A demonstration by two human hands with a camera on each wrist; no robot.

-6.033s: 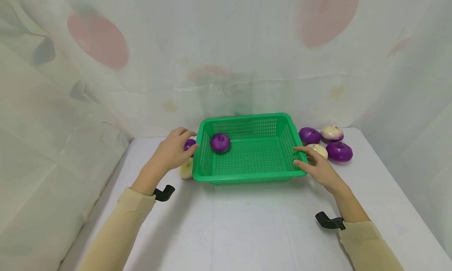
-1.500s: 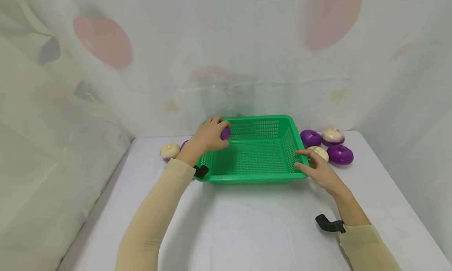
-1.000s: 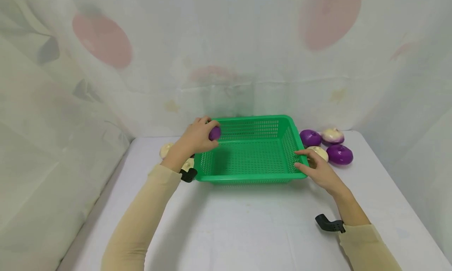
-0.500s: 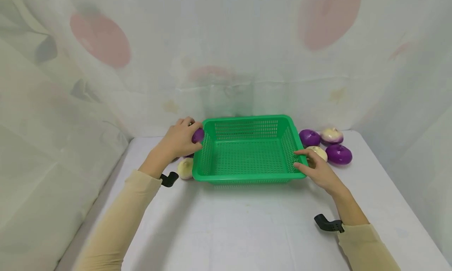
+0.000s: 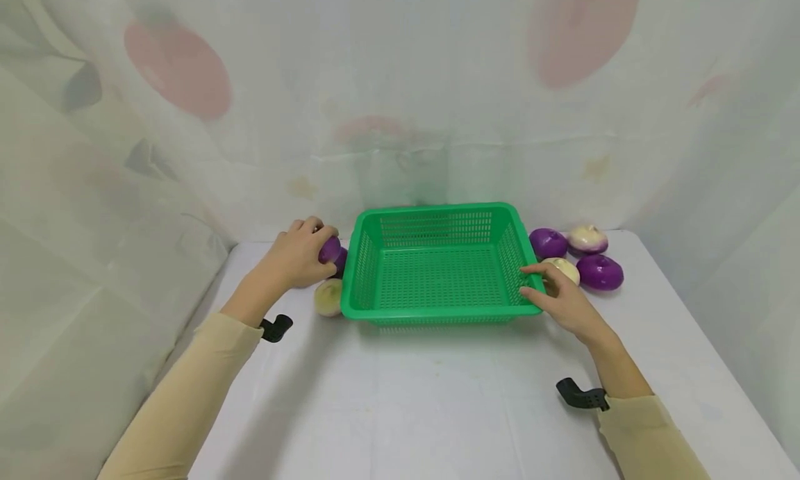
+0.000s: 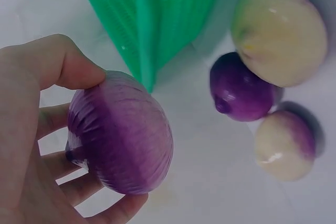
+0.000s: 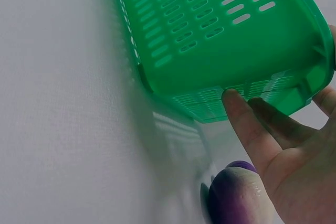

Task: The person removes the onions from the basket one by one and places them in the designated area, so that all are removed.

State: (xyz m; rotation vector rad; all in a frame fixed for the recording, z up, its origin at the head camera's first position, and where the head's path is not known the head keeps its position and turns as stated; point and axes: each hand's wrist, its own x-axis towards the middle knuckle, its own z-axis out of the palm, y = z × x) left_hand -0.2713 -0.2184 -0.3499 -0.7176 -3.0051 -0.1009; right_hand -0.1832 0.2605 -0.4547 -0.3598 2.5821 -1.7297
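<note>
My left hand [image 5: 294, 256] holds a purple onion [image 6: 123, 135] between thumb and curled fingers, outside the basket's left wall. In the left wrist view the onion's ribbed skin and small dark tip show. Beyond it lie another purple onion [image 6: 241, 87] and two cream-and-purple bulbs, one large [image 6: 283, 35] and one smaller [image 6: 286, 145]. The green basket [image 5: 437, 312] stands mid-table with nothing inside. My right hand [image 5: 565, 303] grips its right rim; in the right wrist view, fingers [image 7: 252, 132] lie against the outer side of the wall.
Right of the basket sit two purple onions [image 5: 600, 272] and two cream bulbs [image 5: 587, 238], one partly behind my right hand. A white cloth covers the table [image 5: 431, 396]. Pale printed curtain [image 5: 400, 84] hangs close behind, with more cloth at both sides.
The purple onion lay inside the basket at first. My left hand has taken it up and carried it left over the rim to outside. My right hand stays on the right rim.
</note>
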